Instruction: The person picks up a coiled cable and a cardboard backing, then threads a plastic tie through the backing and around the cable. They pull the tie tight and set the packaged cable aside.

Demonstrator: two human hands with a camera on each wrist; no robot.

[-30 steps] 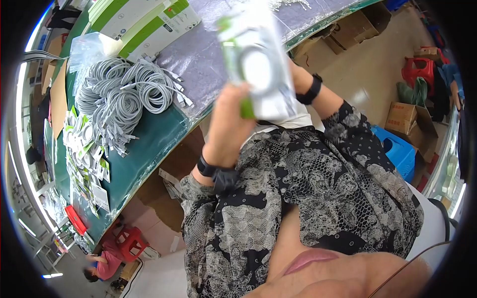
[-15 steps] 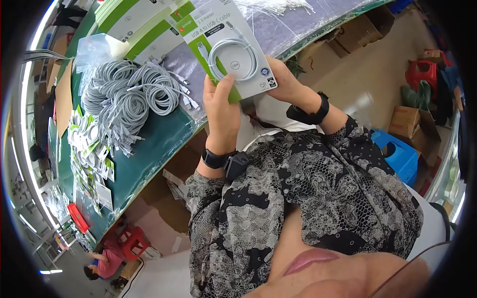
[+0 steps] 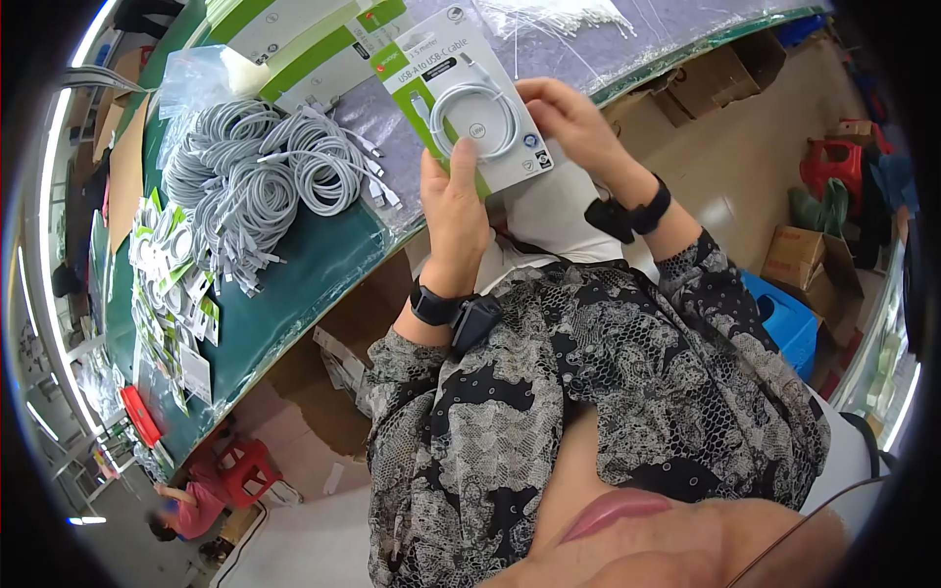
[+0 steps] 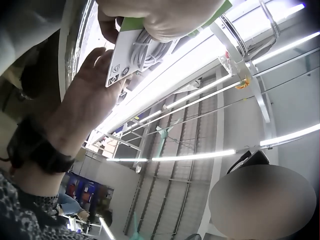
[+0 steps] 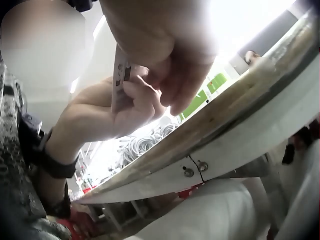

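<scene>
I hold a packaged USB cable (image 3: 470, 98), a green and white card with a coiled white cable under clear plastic, in front of my chest with its front facing me. My left hand (image 3: 456, 201) grips its lower edge, thumb lying on the front. My right hand (image 3: 561, 113) pinches its right edge. In the left wrist view the package (image 4: 127, 55) sits under my left hand (image 4: 170, 15), with the right hand (image 4: 85, 95) against it. The right wrist view has the card (image 5: 120, 80) edge-on between my right hand (image 5: 160, 45) and left hand (image 5: 115, 110).
A pile of grey coiled cables (image 3: 255, 176) lies on the green table (image 3: 294, 284). Several packaged cables (image 3: 172, 284) lie at the left and green and white boxes (image 3: 294, 39) at the back. Cardboard boxes (image 3: 804, 245) and a blue stool (image 3: 784, 304) stand on the floor at right.
The package was raised and blurred, then came down with its front facing me. My right hand shifted from behind the card to its right edge.
</scene>
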